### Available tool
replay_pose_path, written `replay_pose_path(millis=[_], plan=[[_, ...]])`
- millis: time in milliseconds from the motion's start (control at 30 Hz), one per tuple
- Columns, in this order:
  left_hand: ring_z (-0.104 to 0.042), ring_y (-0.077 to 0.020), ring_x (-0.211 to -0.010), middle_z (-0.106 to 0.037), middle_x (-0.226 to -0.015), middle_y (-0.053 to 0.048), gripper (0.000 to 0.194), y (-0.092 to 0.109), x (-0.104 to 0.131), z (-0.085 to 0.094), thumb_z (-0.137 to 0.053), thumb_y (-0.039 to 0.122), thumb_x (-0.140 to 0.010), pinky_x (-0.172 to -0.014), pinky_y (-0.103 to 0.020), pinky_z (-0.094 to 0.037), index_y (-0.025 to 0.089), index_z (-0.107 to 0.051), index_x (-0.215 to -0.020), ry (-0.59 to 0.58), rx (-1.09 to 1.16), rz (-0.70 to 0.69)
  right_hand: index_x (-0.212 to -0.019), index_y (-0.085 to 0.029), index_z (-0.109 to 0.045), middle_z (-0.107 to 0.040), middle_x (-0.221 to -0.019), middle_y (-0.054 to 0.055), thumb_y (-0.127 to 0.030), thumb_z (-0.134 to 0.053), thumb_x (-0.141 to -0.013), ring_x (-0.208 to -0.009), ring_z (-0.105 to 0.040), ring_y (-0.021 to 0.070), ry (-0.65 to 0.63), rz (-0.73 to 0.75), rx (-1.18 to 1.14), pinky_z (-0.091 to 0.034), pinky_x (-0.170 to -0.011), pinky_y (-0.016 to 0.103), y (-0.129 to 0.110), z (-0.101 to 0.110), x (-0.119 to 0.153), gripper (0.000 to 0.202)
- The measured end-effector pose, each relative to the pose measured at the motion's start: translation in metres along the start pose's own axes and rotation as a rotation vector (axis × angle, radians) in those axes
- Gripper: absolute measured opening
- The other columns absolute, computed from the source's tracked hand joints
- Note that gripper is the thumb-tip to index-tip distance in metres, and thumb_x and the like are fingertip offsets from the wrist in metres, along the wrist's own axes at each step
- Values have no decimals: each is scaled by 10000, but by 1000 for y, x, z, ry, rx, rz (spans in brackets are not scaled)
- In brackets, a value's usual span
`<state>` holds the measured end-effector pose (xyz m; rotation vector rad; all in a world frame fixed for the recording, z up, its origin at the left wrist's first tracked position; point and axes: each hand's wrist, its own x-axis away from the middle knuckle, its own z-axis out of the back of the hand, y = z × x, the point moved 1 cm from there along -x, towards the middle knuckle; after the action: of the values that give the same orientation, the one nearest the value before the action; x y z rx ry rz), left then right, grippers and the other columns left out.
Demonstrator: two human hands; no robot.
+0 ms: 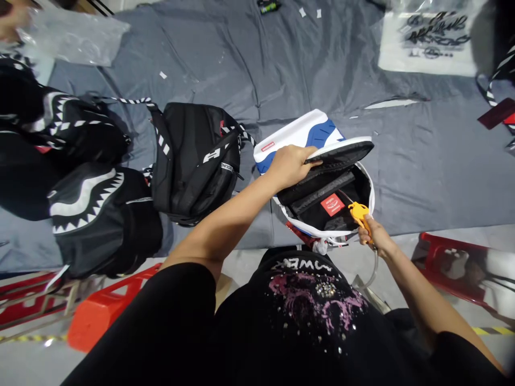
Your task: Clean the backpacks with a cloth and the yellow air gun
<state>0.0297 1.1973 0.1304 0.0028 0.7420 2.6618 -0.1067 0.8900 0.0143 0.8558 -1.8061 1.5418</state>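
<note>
A white and blue backpack (372,187) lies unzipped on the grey cloth in front of me, its black lining and a red label (332,205) showing. My left hand (292,166) grips the edge of its lifted flap (341,147), thumb and fingers closed on it. In my right hand (375,234) is an orange air blow gun (358,212), its thin nozzle reaching into the bag's opening. A clear hose (375,268) curves down from the gun's handle.
Black backpacks (193,155) lie to the left, one with a shark-mouth print (86,201). Clear plastic bags (76,37) rest at the far left, and a printed white bag (430,45) at the far right. Red stools (446,268) stand below the table edge.
</note>
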Motion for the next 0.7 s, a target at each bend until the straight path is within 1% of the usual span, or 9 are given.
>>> replay_pose_path(millis=[133, 233, 367, 433, 533, 600, 700], plan=[[-638, -195, -734, -698, -781, -44, 260, 0, 0, 0, -540, 401, -906, -658, -269, -385, 197, -701, -920, -1, 14, -23, -933, -192, -521, -298, -513, -111, -595, -565, -847, -368, -227, 39, -80, -14, -77, -312, -359, 163, 6, -7, -7, 414], [-636, -190, -733, -698, -777, -41, 257, -3, 1, -2, -533, 400, -911, -653, -265, -382, 203, -698, -926, -1, 31, -29, -930, -187, -522, -282, -516, -117, -603, -607, -812, -372, -203, 34, -137, -43, -107, -296, -360, 159, 9, -11, -9, 441], [-636, -202, -750, -698, -783, -48, 283, -7, 4, -5, -524, 426, -912, -666, -277, -388, 202, -695, -915, 9, 46, -22, -930, -186, -514, -280, -518, -119, -620, -602, -800, -378, -194, 36, -108, -55, -66, -281, -366, 161, 5, -11, -10, 461], [-640, -213, -778, -700, -802, -51, 290, -9, 5, -5, -517, 436, -913, -690, -288, -396, 207, -694, -913, 5, 53, -17, -926, -197, -498, -277, -516, -117, -618, -557, -829, -380, -198, 43, -83, -47, -37, -276, -372, 162, 1, -12, -11, 437], [-641, -220, -815, -700, -827, -50, 286, -9, 5, -3, -510, 438, -914, -729, -299, -406, 216, -689, -926, -20, 64, -4, -899, -212, -468, -300, -513, -107, -572, -472, -893, -378, -214, 54, -53, -31, -4, -306, -388, 173, -2, -15, -11, 361], [-639, -223, -831, -699, -836, -50, 283, -9, 4, -1, -510, 438, -914, -746, -302, -410, 218, -686, -939, -37, 58, 3, -900, -212, -463, -329, -511, -97, -535, -423, -925, -375, -249, 65, -40, -17, 5, -348, -403, 190, -1, -18, -8, 327], [-632, -227, -852, -698, -844, -53, 278, -12, 1, 0, -516, 433, -910, -766, -304, -413, 212, -679, -949, -50, 44, 19, -942, -207, -477, -447, -541, -56, -501, -393, -941, -413, -415, 105, 5, 1, 35, -447, -465, 239, 3, -21, 0, 306]])
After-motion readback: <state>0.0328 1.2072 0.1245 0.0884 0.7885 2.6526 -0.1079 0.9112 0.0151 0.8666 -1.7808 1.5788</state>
